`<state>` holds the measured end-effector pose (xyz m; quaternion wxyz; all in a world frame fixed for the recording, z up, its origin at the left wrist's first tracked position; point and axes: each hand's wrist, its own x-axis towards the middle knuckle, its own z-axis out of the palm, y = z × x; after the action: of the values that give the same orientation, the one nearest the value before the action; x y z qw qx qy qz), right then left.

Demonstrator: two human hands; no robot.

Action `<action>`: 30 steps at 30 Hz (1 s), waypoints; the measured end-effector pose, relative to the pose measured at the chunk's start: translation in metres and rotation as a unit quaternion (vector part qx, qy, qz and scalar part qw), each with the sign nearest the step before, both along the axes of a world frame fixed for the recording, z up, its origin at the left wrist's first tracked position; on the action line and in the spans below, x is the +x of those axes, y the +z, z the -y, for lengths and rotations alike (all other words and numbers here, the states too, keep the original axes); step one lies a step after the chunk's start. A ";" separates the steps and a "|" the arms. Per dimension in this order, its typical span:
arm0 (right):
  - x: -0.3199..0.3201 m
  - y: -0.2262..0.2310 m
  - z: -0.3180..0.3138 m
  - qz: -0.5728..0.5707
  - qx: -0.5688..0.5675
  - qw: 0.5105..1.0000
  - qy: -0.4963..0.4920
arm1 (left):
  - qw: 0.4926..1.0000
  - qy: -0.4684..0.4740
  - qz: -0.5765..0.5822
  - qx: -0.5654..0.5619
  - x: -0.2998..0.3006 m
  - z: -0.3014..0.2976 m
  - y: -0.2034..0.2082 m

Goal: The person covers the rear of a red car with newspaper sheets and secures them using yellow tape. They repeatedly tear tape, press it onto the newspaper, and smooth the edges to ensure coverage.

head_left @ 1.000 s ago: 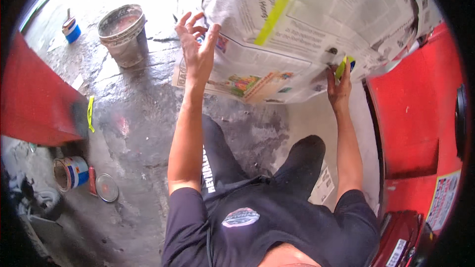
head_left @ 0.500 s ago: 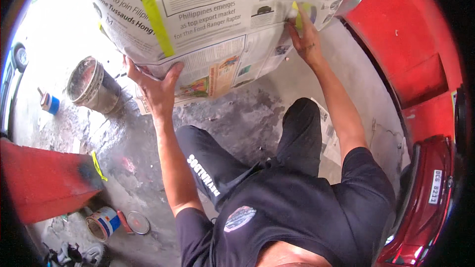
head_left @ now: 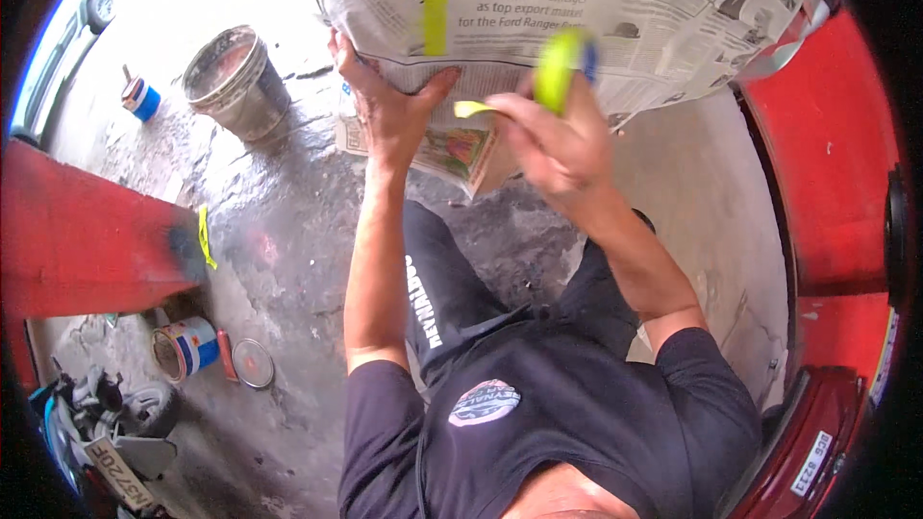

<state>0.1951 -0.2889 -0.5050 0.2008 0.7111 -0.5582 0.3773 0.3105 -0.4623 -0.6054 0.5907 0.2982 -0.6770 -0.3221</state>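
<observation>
Sheets of newspaper (head_left: 538,0) cover a large rounded form at the top of the view, with a strip of yellow masking tape (head_left: 436,0) down them. My left hand (head_left: 392,120) grips the paper's lower left edge, its thumb lying across the front; some of its fingertips are hidden. Just right of it, my right hand (head_left: 562,149) holds a roll of yellow masking tape (head_left: 556,72), blurred by motion. A short loose end of tape (head_left: 471,109) sticks out by the thumb. Below my left hand, a newspaper flap (head_left: 457,159) with a coloured picture hangs down.
A dirty bucket (head_left: 236,82) and a small blue-banded can (head_left: 140,99) stand on the floor at left. Nearer are a red panel (head_left: 106,235), another open can (head_left: 186,348), a round lid (head_left: 253,363) and a motorcycle (head_left: 125,413). Red bodywork (head_left: 827,154) lines the right side.
My right hand has come down and left, away from the paper's right part, with the tape roll. The newspaper and my left hand appear farther right and higher as the view shifts.
</observation>
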 end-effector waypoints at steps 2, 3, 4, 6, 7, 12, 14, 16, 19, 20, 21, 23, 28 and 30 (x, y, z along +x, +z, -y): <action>0.022 -0.002 0.028 0.073 0.043 0.996 0.000 | 0.999 0.004 -0.011 -0.038 0.003 0.004 -0.003; 0.030 0.000 0.038 0.103 0.084 0.991 -0.026 | 0.999 0.004 -0.021 -0.038 0.004 0.005 -0.003; 0.036 0.001 0.043 0.131 0.125 0.982 -0.053 | 0.999 0.005 -0.031 -0.038 0.002 0.006 -0.005; 0.043 0.003 0.051 0.103 0.104 0.985 -0.089 | 0.996 -0.008 -0.072 -0.060 -0.003 0.014 -0.012; 0.044 0.004 0.054 0.088 0.094 0.986 -0.110 | 0.996 0.018 -0.051 -0.067 -0.005 0.013 -0.012; 0.039 0.000 0.070 0.105 0.097 0.983 -0.119 | 0.997 0.041 -0.038 -0.057 -0.009 0.010 -0.009; 0.041 0.001 0.073 0.088 0.092 0.984 -0.127 | 0.996 0.051 -0.038 -0.063 -0.009 0.008 -0.005; 0.042 0.003 0.077 0.074 0.085 0.984 -0.137 | 0.996 0.043 -0.057 -0.057 -0.010 0.008 -0.005; 0.042 0.002 0.081 0.045 0.065 0.985 -0.153 | 0.995 0.063 -0.052 -0.066 -0.014 0.009 -0.008; 0.041 0.001 0.082 0.028 0.055 0.986 -0.155 | 0.994 0.061 -0.054 -0.070 -0.016 0.010 -0.010; 0.040 0.000 0.083 0.012 0.046 0.986 -0.158 | 0.994 0.060 -0.056 -0.073 -0.017 0.011 -0.012; 0.039 0.000 0.085 -0.021 0.051 0.984 -0.170 | 0.994 0.066 -0.043 -0.071 -0.015 0.010 -0.013; 0.038 0.012 0.087 -0.054 0.091 0.976 -0.188 | 0.995 0.011 -0.081 -0.056 -0.010 0.010 -0.010; 0.036 0.013 0.088 -0.061 0.098 0.976 -0.187 | 0.993 -0.043 -0.109 -0.033 -0.003 0.010 -0.010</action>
<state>0.2308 -0.3766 -0.4917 0.2313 0.6320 -0.7022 0.2323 0.3074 -0.4726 -0.6150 0.6560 0.2129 -0.6310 -0.3551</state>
